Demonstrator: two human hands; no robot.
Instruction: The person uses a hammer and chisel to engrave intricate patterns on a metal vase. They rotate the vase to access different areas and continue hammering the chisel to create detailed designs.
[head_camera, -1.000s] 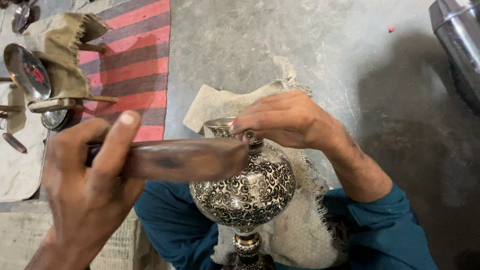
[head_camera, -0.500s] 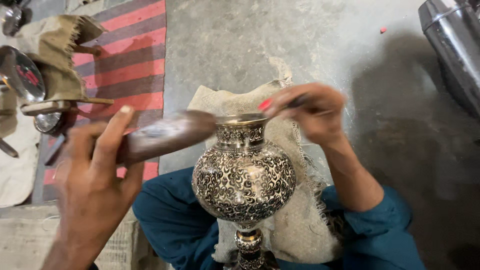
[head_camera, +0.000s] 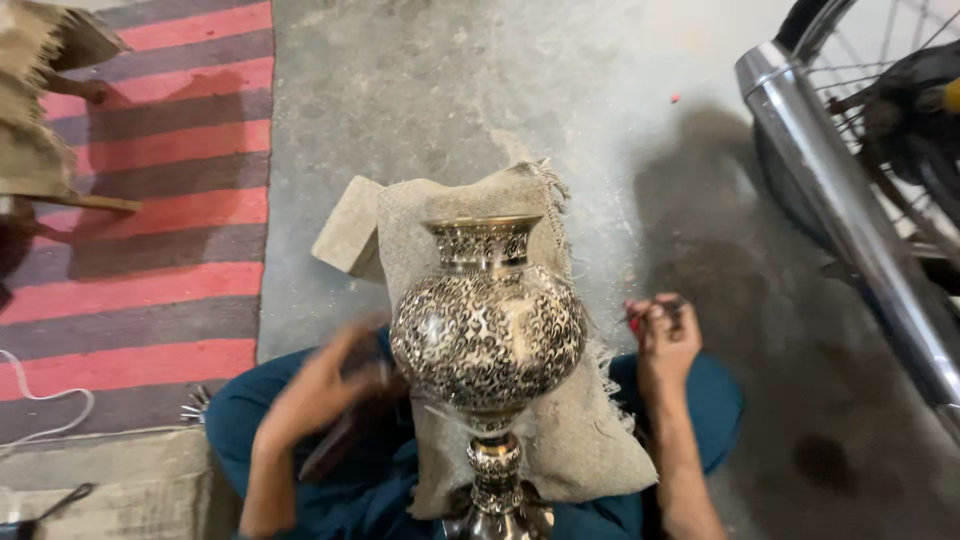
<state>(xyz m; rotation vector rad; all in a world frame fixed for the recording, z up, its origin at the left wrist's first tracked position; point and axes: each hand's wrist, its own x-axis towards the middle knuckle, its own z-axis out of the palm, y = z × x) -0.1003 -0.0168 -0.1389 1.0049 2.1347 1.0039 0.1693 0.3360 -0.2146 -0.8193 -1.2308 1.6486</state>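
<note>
Striped red and grey rug (head_camera: 150, 200) covers the floor on the left, bare concrete (head_camera: 430, 90) next to it. Shiny exhaust pipe (head_camera: 850, 220) and a spoked wheel (head_camera: 900, 110) sit top right. White cable (head_camera: 45, 420) loops near the rug's lower edge.

Soft daylight, shadow on floor at right; left hand (head_camera: 318, 392) motion-blurred

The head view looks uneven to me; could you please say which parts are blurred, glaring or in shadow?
Head view: the left hand is smeared by motion blur; the vase is sharp, with bright glints on its belly; the right hand is slightly soft; a dark shadow lies on the floor beside the wheel.
</note>
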